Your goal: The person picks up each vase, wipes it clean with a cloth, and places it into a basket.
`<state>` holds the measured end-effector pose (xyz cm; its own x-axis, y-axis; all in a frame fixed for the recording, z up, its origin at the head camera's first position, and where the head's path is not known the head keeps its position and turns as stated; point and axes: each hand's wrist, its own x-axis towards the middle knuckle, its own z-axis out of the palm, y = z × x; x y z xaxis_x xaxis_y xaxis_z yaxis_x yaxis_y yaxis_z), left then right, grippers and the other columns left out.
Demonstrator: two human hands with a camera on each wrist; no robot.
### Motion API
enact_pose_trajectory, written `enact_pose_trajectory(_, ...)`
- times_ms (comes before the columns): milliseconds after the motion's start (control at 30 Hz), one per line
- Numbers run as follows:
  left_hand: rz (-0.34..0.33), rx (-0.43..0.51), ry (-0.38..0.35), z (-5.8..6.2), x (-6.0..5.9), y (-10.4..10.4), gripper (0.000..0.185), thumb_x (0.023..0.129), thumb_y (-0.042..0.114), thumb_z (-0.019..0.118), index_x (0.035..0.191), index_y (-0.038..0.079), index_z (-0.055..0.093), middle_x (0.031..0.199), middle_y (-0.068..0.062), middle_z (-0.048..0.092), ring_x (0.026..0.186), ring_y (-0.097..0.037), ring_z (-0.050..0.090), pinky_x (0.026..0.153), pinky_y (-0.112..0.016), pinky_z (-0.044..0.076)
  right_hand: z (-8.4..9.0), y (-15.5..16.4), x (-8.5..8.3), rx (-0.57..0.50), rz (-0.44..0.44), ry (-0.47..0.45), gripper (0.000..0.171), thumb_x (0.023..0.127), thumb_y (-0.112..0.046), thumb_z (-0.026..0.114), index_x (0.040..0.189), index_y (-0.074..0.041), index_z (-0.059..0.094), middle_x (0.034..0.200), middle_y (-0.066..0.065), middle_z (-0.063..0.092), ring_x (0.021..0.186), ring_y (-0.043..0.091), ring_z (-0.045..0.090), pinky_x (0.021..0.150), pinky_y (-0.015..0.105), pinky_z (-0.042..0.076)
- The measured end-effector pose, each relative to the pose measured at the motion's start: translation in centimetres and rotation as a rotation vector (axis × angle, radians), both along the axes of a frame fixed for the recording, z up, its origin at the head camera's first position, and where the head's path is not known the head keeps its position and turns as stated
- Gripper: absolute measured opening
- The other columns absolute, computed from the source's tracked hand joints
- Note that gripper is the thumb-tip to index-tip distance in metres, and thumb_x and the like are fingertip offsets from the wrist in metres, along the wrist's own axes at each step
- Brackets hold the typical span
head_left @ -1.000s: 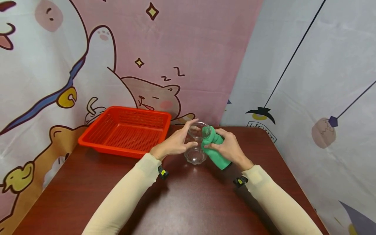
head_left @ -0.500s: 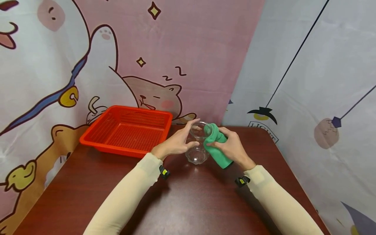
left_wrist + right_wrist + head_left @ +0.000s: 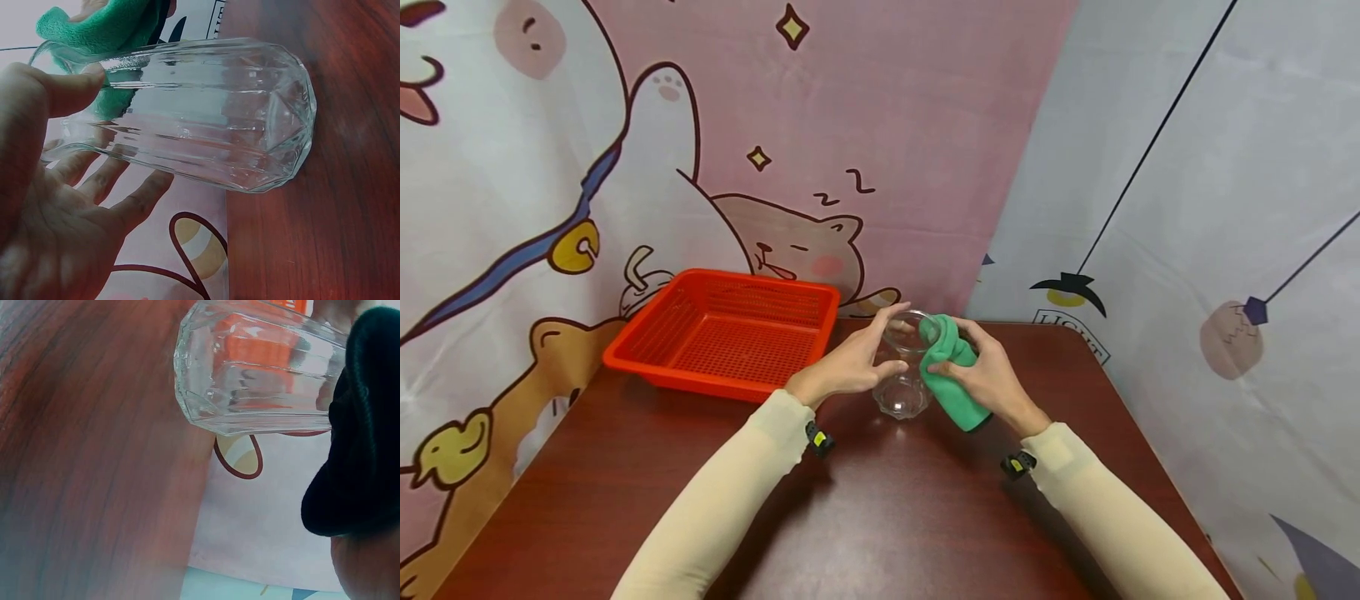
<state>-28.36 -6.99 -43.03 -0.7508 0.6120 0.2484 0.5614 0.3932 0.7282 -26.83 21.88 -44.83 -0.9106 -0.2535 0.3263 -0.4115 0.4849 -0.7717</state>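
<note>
An orange basket (image 3: 724,335) with mesh walls sits at the far left of the table (image 3: 865,508), against the cartoon curtain (image 3: 625,150). Just right of it, the left hand (image 3: 850,365) grasps a glass (image 3: 906,367), thumb on the near side and fingers curled round the far side by the rim. The glass is clear and ribbed, with a faceted base, tilted above the far middle of the table, base pointing toward the person. The left wrist view shows the thumb (image 3: 59,90) pressed at the rim. On its right, the right hand (image 3: 988,375) clenches a bunched green cloth (image 3: 951,375) against the glass's rim and side.
</note>
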Motion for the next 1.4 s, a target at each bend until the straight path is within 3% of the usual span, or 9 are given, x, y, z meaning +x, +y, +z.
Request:
enact_pose_trajectory(200, -0.009, 0.01, -0.011, 0.06, -0.08, -0.11, 0.101, 0.11, 0.015, 0.081, 0.185, 0.025, 0.014, 0.169, -0.018, 0.06, 0.158, -0.041, 0.062, 0.135, -0.061, 0.047, -0.46, -0.04, -0.11, -0.021, 0.018, 0.023, 0.079, 0.1, -0.023, 0.096, 0.168, -0.017, 0.057, 0.154, 0.012, 0.074, 0.136, 0.03, 0.073, 0.106, 0.024, 0.056)
enact_pose_trajectory(333, -0.018, 0.016, -0.013, 0.09, -0.09, -0.1, 0.101, 0.11, 0.014, 0.081, 0.185, 0.025, 0.014, 0.17, -0.02, 0.059, 0.158, -0.044, 0.061, 0.135, -0.062, 0.048, -0.52, -0.22, -0.08, -0.01, 0.003, 0.032, 0.075, 0.1, -0.025, 0.096, 0.166, -0.019, 0.061, 0.15, 0.011, 0.076, 0.129, 0.028, 0.075, 0.104, 0.029, 0.059)
enact_pose_trajectory(567, -0.02, 0.016, -0.012, 0.12, -0.03, -0.2, 0.101, 0.111, 0.015, 0.08, 0.186, 0.025, 0.012, 0.172, -0.02, 0.058, 0.157, -0.042, 0.063, 0.134, -0.062, 0.048, -0.45, -0.6, 0.13, 0.0, -0.018, 0.023, 0.071, 0.099, -0.028, 0.098, 0.161, -0.021, 0.065, 0.143, 0.009, 0.079, 0.119, 0.025, 0.077, 0.099, 0.04, 0.063)
enact_pose_trajectory(867, -0.017, 0.012, -0.009, 0.17, 0.02, -0.22, 0.1, 0.111, 0.015, 0.08, 0.185, 0.025, 0.013, 0.171, -0.019, 0.059, 0.157, -0.04, 0.063, 0.134, -0.061, 0.049, -0.38, -0.69, 0.05, 0.01, -0.021, 0.023, 0.074, 0.096, -0.029, 0.1, 0.162, -0.022, 0.065, 0.141, 0.008, 0.079, 0.119, 0.027, 0.077, 0.1, 0.049, 0.064)
enact_pose_trajectory(1400, -0.008, -0.004, 0.015, 0.08, 0.25, -0.03, 0.1, 0.111, 0.016, 0.081, 0.185, 0.026, 0.014, 0.169, -0.013, 0.06, 0.154, -0.034, 0.066, 0.134, -0.058, 0.05, -0.42, -0.74, 0.3, 0.071, -0.016, 0.042, 0.068, 0.097, -0.029, 0.099, 0.158, -0.015, 0.07, 0.141, 0.01, 0.081, 0.116, 0.029, 0.081, 0.099, 0.05, 0.065)
